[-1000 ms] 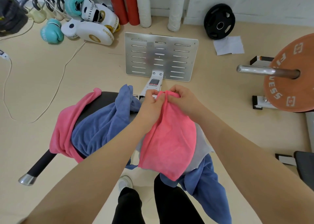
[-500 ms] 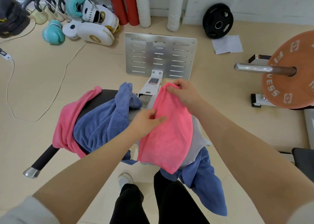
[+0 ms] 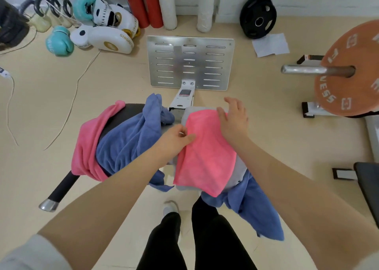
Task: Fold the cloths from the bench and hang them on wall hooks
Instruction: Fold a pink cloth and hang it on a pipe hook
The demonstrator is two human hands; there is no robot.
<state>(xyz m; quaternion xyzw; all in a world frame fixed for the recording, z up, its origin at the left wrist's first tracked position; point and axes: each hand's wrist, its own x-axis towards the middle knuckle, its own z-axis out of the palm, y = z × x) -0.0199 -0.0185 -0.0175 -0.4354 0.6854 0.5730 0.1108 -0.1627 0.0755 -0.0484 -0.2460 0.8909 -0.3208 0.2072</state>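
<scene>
A folded pink cloth [image 3: 207,151] lies spread over a grey cloth [image 3: 241,167] on the right part of the black bench [image 3: 123,114]. My left hand [image 3: 174,142] pinches the pink cloth's left edge. My right hand [image 3: 233,120] rests flat, fingers spread, on its upper right corner. A crumpled blue cloth [image 3: 127,146] and a second pink cloth [image 3: 88,142] hang over the bench's left part. Another blue cloth [image 3: 260,208] dangles below the grey one. No wall hooks are in view.
A slotted metal plate [image 3: 190,62] lies on the floor beyond the bench. A barbell with an orange weight plate [image 3: 348,71] stands at the right, a black weight plate [image 3: 258,16] leans on the wall. Boxing gloves [image 3: 59,41], pads and cables lie far left.
The pink cloth was held up by both hands at its top edge; it now lies flat on the bench. My right hand let go and opened; my left hand slid down its left edge.
</scene>
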